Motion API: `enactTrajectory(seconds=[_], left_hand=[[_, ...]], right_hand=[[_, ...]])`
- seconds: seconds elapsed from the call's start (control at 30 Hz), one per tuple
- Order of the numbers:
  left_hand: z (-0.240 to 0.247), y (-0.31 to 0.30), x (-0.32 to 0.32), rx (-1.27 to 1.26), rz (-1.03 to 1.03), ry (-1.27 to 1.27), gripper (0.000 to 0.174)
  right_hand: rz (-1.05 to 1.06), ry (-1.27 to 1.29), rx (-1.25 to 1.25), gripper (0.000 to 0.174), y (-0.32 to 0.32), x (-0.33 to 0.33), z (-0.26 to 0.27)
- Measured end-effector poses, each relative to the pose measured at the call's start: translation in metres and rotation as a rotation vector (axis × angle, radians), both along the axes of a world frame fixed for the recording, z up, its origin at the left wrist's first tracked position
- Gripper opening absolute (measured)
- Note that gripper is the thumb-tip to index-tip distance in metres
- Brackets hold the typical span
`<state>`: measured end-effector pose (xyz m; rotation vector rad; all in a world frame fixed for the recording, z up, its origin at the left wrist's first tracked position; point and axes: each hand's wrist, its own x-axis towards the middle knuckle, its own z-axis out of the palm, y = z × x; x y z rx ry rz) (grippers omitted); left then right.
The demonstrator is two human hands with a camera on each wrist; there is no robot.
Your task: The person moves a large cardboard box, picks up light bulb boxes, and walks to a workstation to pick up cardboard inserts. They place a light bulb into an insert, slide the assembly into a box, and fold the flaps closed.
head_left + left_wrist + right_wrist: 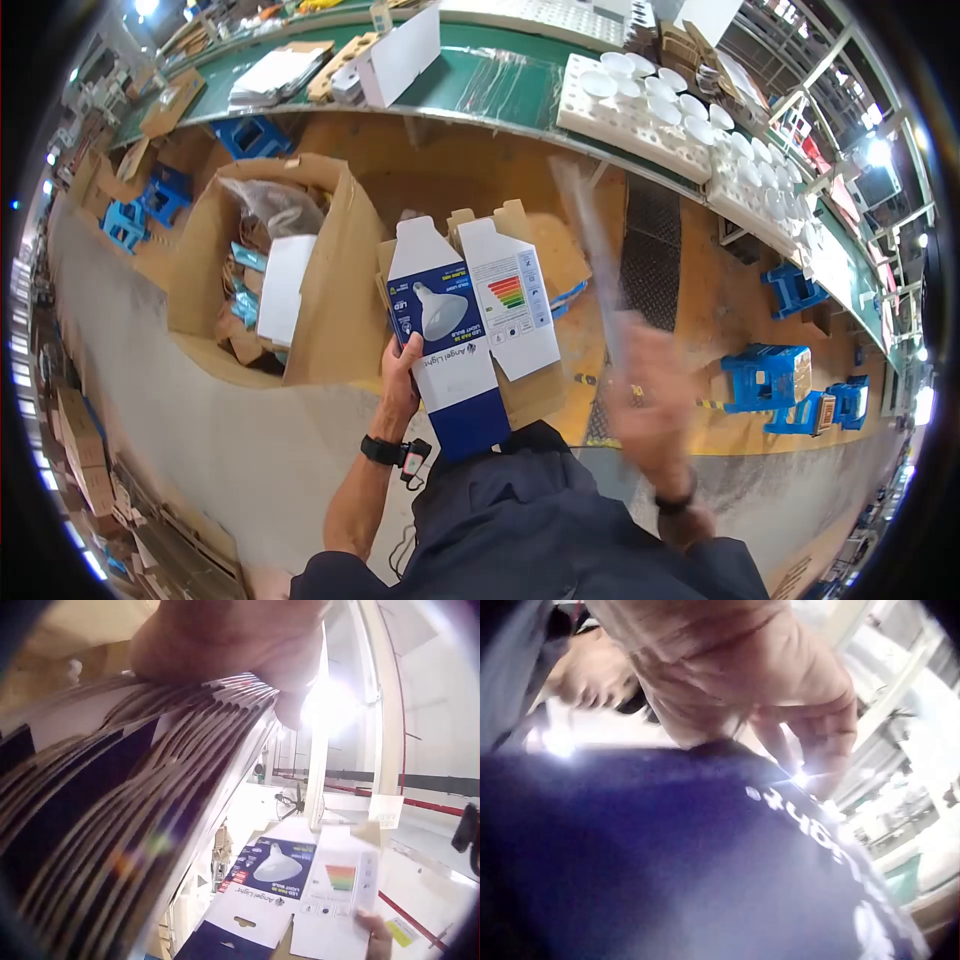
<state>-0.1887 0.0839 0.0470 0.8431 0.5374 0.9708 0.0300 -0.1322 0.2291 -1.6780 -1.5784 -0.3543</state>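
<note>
My left hand (400, 385) grips a stack of flat light bulb cartons (455, 385) by its left edge, thumb over the printed face. Blue and white panels with a bulb picture show on top. In the left wrist view the many layers of the stack (142, 817) appear edge-on below the hand. My right hand (655, 400), blurred, holds up a single flat carton (590, 240) to the right, seen nearly edge-on. The right wrist view has the fingers over the edge of its blue panel (667, 855). That same carton's printed side (262, 900) faces the left wrist camera.
A big cardboard box (345, 260) with plastic and packets inside stands at left, a white carton (287, 290) in it. Ahead runs a green workbench (490, 85) with white trays of bulbs (630, 120). Blue stools (765, 378) stand at right.
</note>
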Motion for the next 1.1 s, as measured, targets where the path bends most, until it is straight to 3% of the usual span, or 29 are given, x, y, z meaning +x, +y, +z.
enactTrajectory(seconds=[0.07,0.13,0.23,0.3,0.37,0.43,0.5,0.57,0.7,0.77,0.8,0.87,1.0,1.03,1.1], left_hand=[[0.007,-0.004,0.002,-0.033,0.024,0.035,0.049],[0.002,0.003,0.010,-0.113,-0.042,-0.094,0.048],[0.010,0.006,0.016,-0.193,-0.074,-0.203,0.052],[0.011,0.005,0.021,-0.225,-0.098,-0.239,0.054],[0.021,0.007,0.023,-0.163,-0.084,-0.194,0.057],[0.016,0.017,0.024,-0.162,-0.058,-0.170,0.055],[0.017,0.026,0.024,-0.107,-0.138,-0.180,0.056],[0.013,0.033,0.027,-0.102,-0.177,-0.153,0.056],[0.009,0.041,0.037,-0.046,-0.185,0.032,0.057],[-0.009,0.033,0.030,-0.068,-0.219,0.041,0.057],[0.051,0.053,0.035,-0.101,-0.226,0.045,0.057],[0.043,0.048,0.028,-0.120,-0.239,0.022,0.053],[0.034,0.034,-0.003,-0.097,-0.283,-0.017,0.052],[0.048,0.087,0.041,-0.102,-0.278,-0.025,0.053],[0.044,0.076,0.020,-0.111,-0.290,-0.028,0.054]], right_hand=[[0.029,0.000,-0.250,0.053,0.043,-0.053,-0.027],[0.078,0.007,-0.370,0.059,0.092,-0.078,-0.084],[0.288,0.023,-0.229,0.057,0.107,-0.063,-0.075],[0.352,0.053,-0.100,0.047,0.097,-0.020,-0.052],[0.057,0.029,0.013,0.052,0.085,0.027,-0.017],[-0.177,0.156,-0.055,0.070,0.095,0.081,-0.037],[-0.249,0.209,-0.148,0.065,0.105,0.117,-0.074],[0.260,1.202,-0.474,0.059,0.108,0.125,-0.088],[0.200,1.062,-0.361,0.053,0.104,0.094,-0.109],[0.023,1.100,-0.381,0.048,0.085,0.080,-0.141],[0.012,1.105,-0.378,0.048,0.103,0.081,-0.088],[0.011,1.080,-0.192,0.042,0.090,0.068,-0.110],[-0.024,1.074,-0.085,0.038,0.059,0.026,-0.113],[-0.021,1.116,-0.069,0.036,0.114,0.070,-0.098],[-0.032,1.157,-0.037,0.035,0.096,0.045,-0.097]])
